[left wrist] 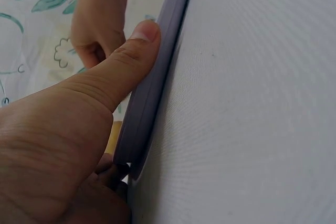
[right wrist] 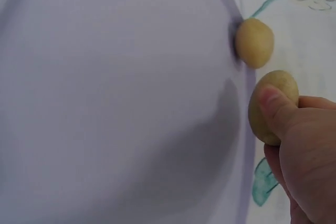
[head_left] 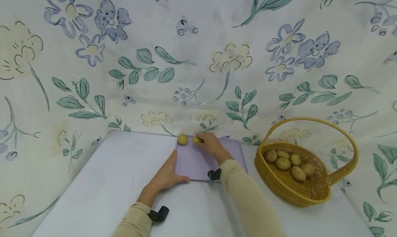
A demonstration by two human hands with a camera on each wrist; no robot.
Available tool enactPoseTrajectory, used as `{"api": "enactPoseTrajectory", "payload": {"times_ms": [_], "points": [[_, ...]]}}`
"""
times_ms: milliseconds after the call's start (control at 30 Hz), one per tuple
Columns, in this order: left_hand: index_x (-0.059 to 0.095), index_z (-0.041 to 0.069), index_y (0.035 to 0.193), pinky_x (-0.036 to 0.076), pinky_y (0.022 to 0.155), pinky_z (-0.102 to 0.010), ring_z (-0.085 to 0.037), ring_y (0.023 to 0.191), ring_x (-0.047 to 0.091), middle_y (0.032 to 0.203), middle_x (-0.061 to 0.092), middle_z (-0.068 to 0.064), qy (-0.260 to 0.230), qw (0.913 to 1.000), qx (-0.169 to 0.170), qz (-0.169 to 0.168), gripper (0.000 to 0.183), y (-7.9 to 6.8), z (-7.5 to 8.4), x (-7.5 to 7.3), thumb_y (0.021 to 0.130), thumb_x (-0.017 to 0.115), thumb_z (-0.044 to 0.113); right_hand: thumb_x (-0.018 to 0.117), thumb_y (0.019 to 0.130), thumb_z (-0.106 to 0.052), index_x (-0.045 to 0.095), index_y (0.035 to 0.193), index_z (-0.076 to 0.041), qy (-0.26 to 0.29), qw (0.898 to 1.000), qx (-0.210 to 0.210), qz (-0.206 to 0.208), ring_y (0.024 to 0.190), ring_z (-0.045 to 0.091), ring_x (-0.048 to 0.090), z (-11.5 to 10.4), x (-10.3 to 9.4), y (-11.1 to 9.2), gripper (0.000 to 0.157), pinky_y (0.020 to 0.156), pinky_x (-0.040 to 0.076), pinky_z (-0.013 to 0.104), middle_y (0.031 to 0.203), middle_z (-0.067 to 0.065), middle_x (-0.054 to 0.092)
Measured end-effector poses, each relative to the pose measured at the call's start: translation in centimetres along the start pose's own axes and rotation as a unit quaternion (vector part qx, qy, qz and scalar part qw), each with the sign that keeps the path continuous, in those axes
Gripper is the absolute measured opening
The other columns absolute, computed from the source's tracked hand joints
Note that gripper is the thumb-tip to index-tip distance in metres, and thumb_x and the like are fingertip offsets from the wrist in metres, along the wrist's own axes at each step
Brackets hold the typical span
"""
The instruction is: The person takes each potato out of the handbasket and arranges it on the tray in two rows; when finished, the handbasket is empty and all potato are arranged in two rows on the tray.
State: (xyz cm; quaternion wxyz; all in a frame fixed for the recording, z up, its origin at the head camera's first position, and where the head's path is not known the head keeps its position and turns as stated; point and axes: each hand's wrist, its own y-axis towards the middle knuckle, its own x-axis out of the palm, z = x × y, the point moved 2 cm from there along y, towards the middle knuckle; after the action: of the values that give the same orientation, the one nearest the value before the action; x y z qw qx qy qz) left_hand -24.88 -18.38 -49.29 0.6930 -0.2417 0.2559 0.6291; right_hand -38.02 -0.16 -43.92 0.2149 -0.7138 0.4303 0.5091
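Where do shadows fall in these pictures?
Right wrist view: a soft shadow on the purple tray, a small dark one beside the unheld potato; left wrist view: a narrow one along the tray's edge; head view: faint shading on the white table.

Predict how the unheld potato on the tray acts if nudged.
The unheld potato would probably roll, being rounded. It looks smooth-skinned, so may slip. At the far left corner of the lilac tray, it could go over the edge.

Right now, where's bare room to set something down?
Bare: the white table left of the left hand and tray; the tray's middle, between both hands. Crowded: the tray's far edge, with the left potato, held potato and right hand; table's right, under the basket.
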Motion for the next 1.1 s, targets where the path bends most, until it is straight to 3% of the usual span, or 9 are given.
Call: {"api": "enactPoseTrajectory", "payload": {"times_ms": [133, 300, 600, 900, 1100], "points": [[0.004, -0.006, 0.161, 0.017, 0.13, -0.053, -0.04, 0.158, 0.012, 0.17, 0.007, -0.025, -0.004, 1.0, 0.007, 0.004, 0.139, 0.0, -0.2, 0.3, 0.068, 0.093, 0.045, 0.073, 0.092, -0.016, 0.065, 0.137, -0.01, -0.017, 1.0, -0.011, -0.001, 0.125, 0.028, 0.065, -0.1, 0.9, 0.3, 0.047, 0.109, 0.052, 0.04, 0.133, 0.009, 0.07], [0.003, -0.006, 0.161, 0.016, 0.13, -0.052, -0.039, 0.158, 0.011, 0.17, 0.005, -0.025, -0.007, 0.9998, 0.017, -0.002, 0.139, 0.0, -0.1, 0.5, 0.069, 0.092, 0.047, 0.077, 0.088, -0.015, 0.069, 0.133, -0.013, -0.037, 0.999, 0.008, 0.01, 0.118, 0.026, 0.068, -0.3, 1.4, 0.3, 0.046, 0.103, 0.055, 0.038, 0.129, 0.007, 0.073], [0.004, -0.007, 0.161, 0.017, 0.13, -0.052, -0.04, 0.158, 0.012, 0.17, 0.007, -0.026, -0.001, 0.9999, 0.012, 0.004, 0.137, 0.0, -0.1, -0.1, 0.069, 0.093, 0.042, 0.076, 0.089, -0.018, 0.064, 0.139, -0.016, -0.037, 0.998, 0.042, 0.014, 0.133, 0.03, 0.06, -1.1, 2.0, 1.1, 0.051, 0.117, 0.046, 0.04, 0.143, 0.003, 0.064], [0.006, -0.008, 0.161, 0.019, 0.129, -0.054, -0.041, 0.158, 0.014, 0.169, 0.009, -0.027, 0.002, 0.9999, 0.016, 0.001, 0.137, 0.0, -0.2, 0.0, 0.069, 0.093, 0.044, 0.077, 0.088, -0.017, 0.067, 0.135, -0.013, -0.04, 0.998, 0.044, 0.036, 0.129, 0.026, 0.063, -0.9, 2.5, 1.2, 0.049, 0.11, 0.052, 0.038, 0.138, 0.004, 0.068], [0.005, -0.007, 0.161, 0.018, 0.129, -0.053, -0.04, 0.158, 0.013, 0.17, 0.008, -0.025, -0.005, 0.9999, 0.013, 0.0, 0.136, -0.1, 0.0, -0.1, 0.07, 0.093, 0.042, 0.077, 0.088, -0.018, 0.066, 0.137, -0.013, -0.036, 0.997, 0.049, 0.037, 0.132, 0.026, 0.062, -0.7, 2.6, 1.6, 0.05, 0.112, 0.05, 0.037, 0.139, 0.005, 0.067]]}}
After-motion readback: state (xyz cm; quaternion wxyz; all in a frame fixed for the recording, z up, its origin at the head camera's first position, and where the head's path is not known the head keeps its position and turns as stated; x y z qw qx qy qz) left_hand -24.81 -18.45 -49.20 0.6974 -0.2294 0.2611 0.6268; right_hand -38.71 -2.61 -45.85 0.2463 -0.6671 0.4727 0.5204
